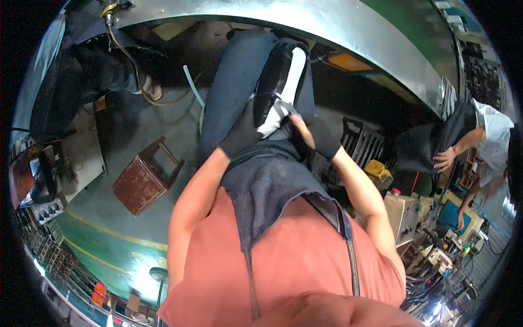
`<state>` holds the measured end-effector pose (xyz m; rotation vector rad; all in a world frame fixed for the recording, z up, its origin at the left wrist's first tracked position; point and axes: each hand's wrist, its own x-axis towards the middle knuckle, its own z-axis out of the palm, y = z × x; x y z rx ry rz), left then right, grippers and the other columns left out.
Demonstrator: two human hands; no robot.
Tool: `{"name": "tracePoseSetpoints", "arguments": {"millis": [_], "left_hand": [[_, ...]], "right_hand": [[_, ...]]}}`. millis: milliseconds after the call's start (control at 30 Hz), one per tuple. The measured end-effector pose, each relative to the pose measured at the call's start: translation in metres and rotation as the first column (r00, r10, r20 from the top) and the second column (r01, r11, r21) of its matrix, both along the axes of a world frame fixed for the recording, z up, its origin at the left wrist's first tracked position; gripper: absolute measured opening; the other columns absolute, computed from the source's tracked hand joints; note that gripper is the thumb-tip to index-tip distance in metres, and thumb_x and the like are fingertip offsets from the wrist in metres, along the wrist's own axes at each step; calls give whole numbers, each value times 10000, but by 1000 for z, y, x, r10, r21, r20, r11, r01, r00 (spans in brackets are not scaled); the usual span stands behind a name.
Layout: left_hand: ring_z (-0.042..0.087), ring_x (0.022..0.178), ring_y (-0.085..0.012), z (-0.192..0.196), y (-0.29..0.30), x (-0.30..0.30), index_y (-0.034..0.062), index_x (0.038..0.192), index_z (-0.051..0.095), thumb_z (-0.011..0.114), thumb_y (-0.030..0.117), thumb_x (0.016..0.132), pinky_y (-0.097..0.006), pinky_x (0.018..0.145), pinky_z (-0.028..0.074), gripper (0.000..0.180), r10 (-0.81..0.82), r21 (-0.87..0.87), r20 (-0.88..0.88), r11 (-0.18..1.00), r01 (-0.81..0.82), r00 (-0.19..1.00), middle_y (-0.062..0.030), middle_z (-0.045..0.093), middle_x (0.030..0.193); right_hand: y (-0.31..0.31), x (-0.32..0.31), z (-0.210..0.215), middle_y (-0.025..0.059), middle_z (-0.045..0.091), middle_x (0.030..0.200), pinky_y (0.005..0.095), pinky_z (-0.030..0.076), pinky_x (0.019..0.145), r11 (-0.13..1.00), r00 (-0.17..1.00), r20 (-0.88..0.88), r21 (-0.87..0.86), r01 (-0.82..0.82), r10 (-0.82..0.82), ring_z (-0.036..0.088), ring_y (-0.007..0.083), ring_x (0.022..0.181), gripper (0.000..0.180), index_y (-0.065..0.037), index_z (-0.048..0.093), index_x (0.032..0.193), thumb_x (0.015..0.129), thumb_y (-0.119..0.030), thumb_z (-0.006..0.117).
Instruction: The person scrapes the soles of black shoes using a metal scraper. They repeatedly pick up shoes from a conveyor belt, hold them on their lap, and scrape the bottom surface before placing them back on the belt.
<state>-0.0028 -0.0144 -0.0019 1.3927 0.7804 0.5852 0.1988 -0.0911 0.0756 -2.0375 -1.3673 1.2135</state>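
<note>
Across my thighs lies a long black piece with a rounded far end (271, 71), shaped like a shoe, though I cannot be sure of its kind. A white band (294, 74) runs along its right side, and crumpled white material (273, 121) shows at its near end. My left hand (243, 132), in a dark glove, grips the near left side of it, with its fingertips partly hidden. My right hand (315, 134), in a dark glove with bare fingers, pinches a thin grey strip (287, 104) at the near end. That spot is slightly blurred.
A metal bench edge (348, 30) curves beyond my knees. On the floor to the left stands a brown stool (143, 182). A hose (131, 60) hangs at the far left, near another person's foot. At right are a co-worker's hand (445, 159) on dark cloth and machines (403, 218).
</note>
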Motion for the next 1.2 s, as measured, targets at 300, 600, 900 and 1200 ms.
{"name": "tracePoseSetpoints", "arguments": {"millis": [300, 600, 900, 1200], "left_hand": [[573, 1099, -368, -36, -14, 19, -39, 1268, 411, 661, 360, 850, -393, 899, 458, 629, 213, 35, -196, 977, -210, 957, -258, 572, 1181], [544, 1118, -424, -8, -8, 9, 19, 1335, 364, 757, 462, 720, -447, 906, 446, 854, 83, 107, -364, 993, -47, 928, -294, 533, 1213], [593, 1053, -235, 75, 118, -80, 20, 1192, 542, 796, 175, 707, -332, 913, 467, 569, 140, 474, -185, 880, -37, 973, -139, 617, 1118], [414, 1303, -329, 8, 42, 25, -9, 1415, 310, 599, 241, 892, -389, 1067, 332, 648, 84, 132, -168, 989, -62, 982, -239, 385, 1422]], "right_hand": [[-1, -3, 20, 55, 642, 898, 286, 477, 704, 991, 994, -100, 118, 59, -48, 568, 141, 774, 454, 20, 622, 1025, 980, -402, 459], [15, 0, -24, 190, 595, 710, 374, 455, 641, 943, 971, -3, 240, 231, -237, 592, 248, 661, 462, 32, 570, 854, 976, -391, 430], [-68, 42, -3, 15, 586, 747, 273, 462, 594, 858, 819, -266, -78, 507, -508, 559, 110, 624, 458, -33, 594, 856, 982, -444, 437], [-55, 52, 20, 36, 618, 837, 293, 467, 698, 964, 942, -213, 7, 266, -258, 561, 130, 736, 512, 7, 609, 1008, 965, -478, 448]]}}
